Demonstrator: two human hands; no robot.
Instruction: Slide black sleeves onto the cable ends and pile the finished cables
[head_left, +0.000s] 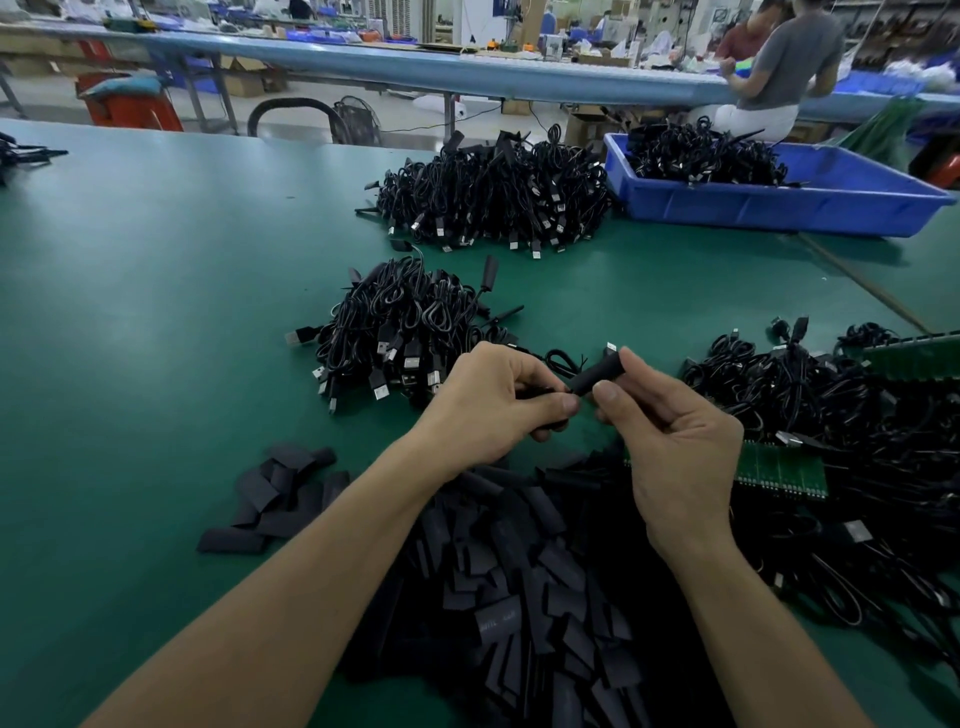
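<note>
Our right hand (670, 441) pinches a black sleeve (597, 375) between thumb and forefinger, its other fingers curled loosely below. A silver plug tip (611, 346) pokes out of the sleeve's far end. Just left of it, our left hand (493, 400) is curled, with thumb and forefinger nipping the cable (562, 359) close to the sleeve's near end. A loop of that cable shows just past the left knuckles. We cannot tell how much of the cable sits inside the left palm.

Under both wrists and forearms lies a big heap of loose sleeves (519, 571). A small cluster of sleeves (280, 493) lies apart from it, to the left of our left forearm.

Just beyond the left hand sits a pile of coiled cables (400, 322), their plugs pointing back towards us. To the right of the right hand spreads a tangle of cables (831, 415), with a green circuit-board strip (779, 470) lying at its near edge, close to the right wrist.

Further out, well beyond both hands, is a larger cable pile (493, 192). A blue bin (779, 208) holding more cables stands just to its right. All of this rests on the green table (130, 312). At the far bench, beyond the bin, a person in a grey shirt (789, 57) stands turned away.
</note>
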